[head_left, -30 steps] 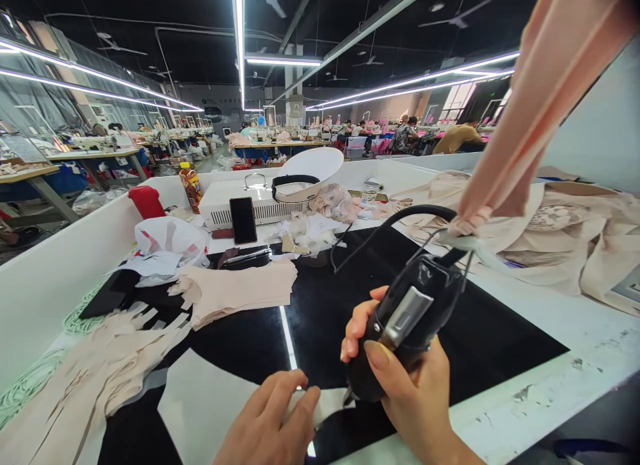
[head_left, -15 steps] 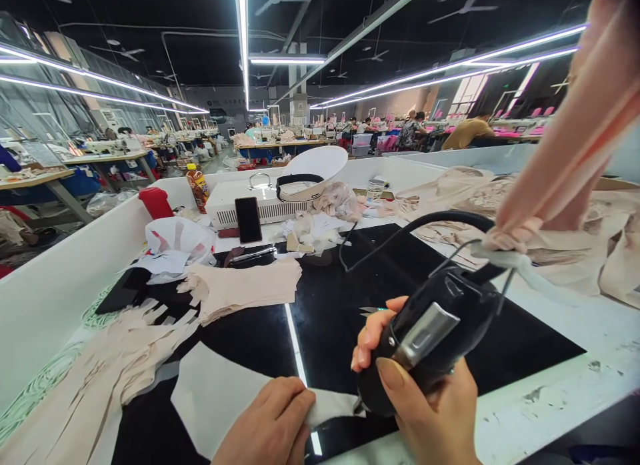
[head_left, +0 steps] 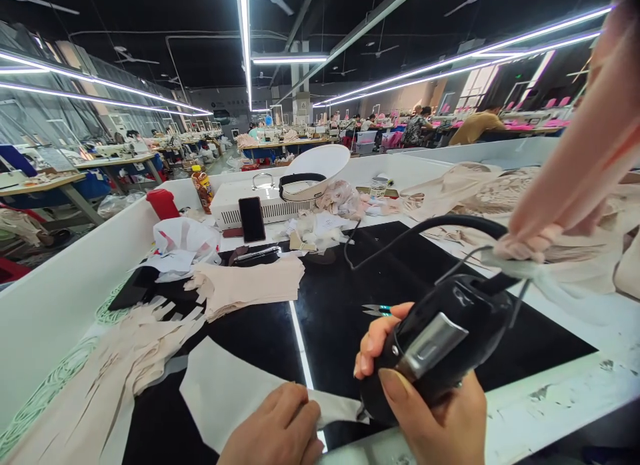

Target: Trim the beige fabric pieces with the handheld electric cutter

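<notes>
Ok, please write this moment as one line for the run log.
left hand: on white piece | right hand: grips black tool, tip at piece's narrow end | beyond hands: fabric stack, phone

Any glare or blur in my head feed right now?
Head view: a bright streak of reflected light crosses the black work surface, close by the left hand; head view: the pink cloth above the black tool looks soft and blurred.

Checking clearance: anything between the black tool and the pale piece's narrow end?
Nothing visible: the black tool, in the right hand, has its nose at that end; the left hand rests on the pale piece.
</notes>
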The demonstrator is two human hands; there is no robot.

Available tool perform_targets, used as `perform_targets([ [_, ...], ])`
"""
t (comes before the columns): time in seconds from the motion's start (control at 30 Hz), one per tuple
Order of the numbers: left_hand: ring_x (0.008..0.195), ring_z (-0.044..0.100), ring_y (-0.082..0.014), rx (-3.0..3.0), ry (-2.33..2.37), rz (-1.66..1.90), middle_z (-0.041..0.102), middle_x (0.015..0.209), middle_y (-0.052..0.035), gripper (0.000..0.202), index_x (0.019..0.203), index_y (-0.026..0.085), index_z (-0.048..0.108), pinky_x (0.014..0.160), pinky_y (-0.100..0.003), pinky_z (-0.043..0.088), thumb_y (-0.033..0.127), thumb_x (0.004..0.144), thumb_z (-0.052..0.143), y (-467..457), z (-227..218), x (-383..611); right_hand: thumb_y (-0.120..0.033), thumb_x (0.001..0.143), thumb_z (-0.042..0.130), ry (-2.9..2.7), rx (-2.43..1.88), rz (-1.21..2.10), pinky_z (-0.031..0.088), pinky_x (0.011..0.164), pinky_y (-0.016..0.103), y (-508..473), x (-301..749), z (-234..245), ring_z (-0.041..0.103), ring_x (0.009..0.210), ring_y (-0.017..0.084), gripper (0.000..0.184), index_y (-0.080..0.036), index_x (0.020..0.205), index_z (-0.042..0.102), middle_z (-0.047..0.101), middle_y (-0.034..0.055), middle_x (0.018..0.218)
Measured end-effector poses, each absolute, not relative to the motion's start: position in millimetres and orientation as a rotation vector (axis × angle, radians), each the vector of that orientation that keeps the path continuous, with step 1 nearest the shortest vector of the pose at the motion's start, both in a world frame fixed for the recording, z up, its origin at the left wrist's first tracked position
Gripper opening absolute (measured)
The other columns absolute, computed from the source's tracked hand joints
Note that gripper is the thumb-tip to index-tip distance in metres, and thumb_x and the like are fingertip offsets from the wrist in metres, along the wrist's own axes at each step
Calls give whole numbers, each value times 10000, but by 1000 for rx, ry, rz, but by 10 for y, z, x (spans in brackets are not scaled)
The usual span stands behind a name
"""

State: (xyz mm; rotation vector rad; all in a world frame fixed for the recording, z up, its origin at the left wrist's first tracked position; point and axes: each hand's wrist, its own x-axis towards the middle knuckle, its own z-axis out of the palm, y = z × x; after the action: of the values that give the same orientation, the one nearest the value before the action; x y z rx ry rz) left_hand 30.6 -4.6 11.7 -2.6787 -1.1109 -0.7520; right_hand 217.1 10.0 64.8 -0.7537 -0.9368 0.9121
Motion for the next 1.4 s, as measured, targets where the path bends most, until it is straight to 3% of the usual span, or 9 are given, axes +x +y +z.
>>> perform_targets([
  [0.2,792,707,-196,-2573,-1017,-640,693,912,-47,508,1243,166,647,709,-288,598,467,1169,245,-42,-12,365,-375,911,826,-1005,-743,921,589,576,315,93,2212,590,667,659,198,396,-290,1233,613,724,44,910],
  [0.33,902,713,-237,-2473,-958,-587,710,1013,-85,595,1293,196,661,765,-328,612,573,1139,226,-80,-211,328,-351,906,832,-996,-743,937,599,584,316,77,2223,576,679,665,204,410,-289,1250,618,729,52,920],
  [0.5,1011,711,-233,-2451,-1024,-683,703,1120,-97,511,1370,246,647,826,-296,610,609,1105,404,-153,-368,267,-354,916,823,-983,-731,957,571,571,305,66,2218,611,651,650,188,404,-299,1252,606,717,39,909],
  [0.67,1025,723,-238,-2458,-1025,-723,709,1127,-103,511,1384,248,649,835,-305,622,606,1107,412,-160,-382,273,-433,862,875,-913,-679,994,562,577,322,136,2209,692,645,652,183,470,-282,1225,616,703,38,902],
  [0.83,1023,732,-233,-2446,-1009,-735,713,1132,-102,490,1379,248,656,834,-300,631,579,1117,407,-155,-395,271,-442,846,893,-891,-654,1004,516,531,263,198,2159,725,603,629,139,441,-307,1168,624,657,-12,863],
  [1.0,1053,731,-226,-2432,-979,-693,710,1143,-97,489,1375,246,668,878,-293,627,559,1127,387,-150,-366,251,-445,864,874,-941,-705,990,539,552,262,178,2135,690,623,660,151,430,-297,1185,630,671,0,865],
  [1.13,1068,729,-250,-2434,-960,-575,720,1158,-85,551,1393,257,675,909,-352,633,627,1101,389,-150,-342,213,-456,885,852,-960,-710,945,546,572,253,162,2136,692,621,663,141,399,-302,1179,630,664,-10,863],
  [1.23,1101,717,-267,-2411,-912,-495,721,1250,-73,537,1420,267,666,921,-395,630,605,1115,382,-149,-360,175,-449,889,850,-954,-694,943,551,590,247,156,2132,707,625,670,136,397,-308,1181,622,659,-14,858],
  [1.4,1160,685,-235,-2451,-872,-470,703,1340,-25,528,1437,253,654,1005,-353,586,593,1122,400,-144,-375,124,-463,891,851,-946,-694,949,557,617,233,141,2122,707,625,677,120,381,-325,1171,633,655,-27,870],
])
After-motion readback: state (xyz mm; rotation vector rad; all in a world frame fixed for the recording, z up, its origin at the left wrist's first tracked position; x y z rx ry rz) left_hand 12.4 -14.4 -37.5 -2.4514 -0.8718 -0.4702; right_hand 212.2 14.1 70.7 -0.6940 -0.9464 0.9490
